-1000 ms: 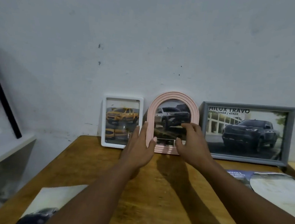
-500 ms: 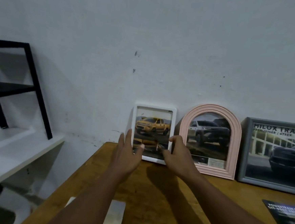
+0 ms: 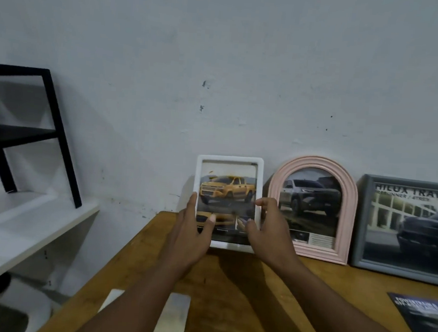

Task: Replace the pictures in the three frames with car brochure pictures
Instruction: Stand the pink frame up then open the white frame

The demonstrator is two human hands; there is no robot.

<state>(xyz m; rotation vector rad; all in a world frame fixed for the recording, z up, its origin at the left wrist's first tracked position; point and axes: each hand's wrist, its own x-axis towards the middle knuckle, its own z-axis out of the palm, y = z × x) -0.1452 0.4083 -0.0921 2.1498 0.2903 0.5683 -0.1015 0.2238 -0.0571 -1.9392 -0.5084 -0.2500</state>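
Observation:
Three frames lean against the wall at the back of the wooden table [image 3: 229,284]. The white frame [image 3: 230,160] on the left shows a yellow pickup. My left hand [image 3: 193,232] grips its left edge and my right hand [image 3: 266,230] grips its right edge, thumbs over the glass. Beside it stands the pink arched frame [image 3: 315,161] with a grey car picture. The grey rectangular frame [image 3: 360,221] at the right shows a dark pickup and is cut off by the image edge.
A dark car brochure [image 3: 425,323] lies on the table at the right. A loose printed sheet [image 3: 174,317] lies at the near edge under my left forearm. Left of the table stands a white shelf [image 3: 24,231] with a black metal stand [image 3: 58,132] on it.
My hands left the pink arched frame and moved left to the white frame, now gripping both its sides. The view has swung left, bringing the black stand into sight.

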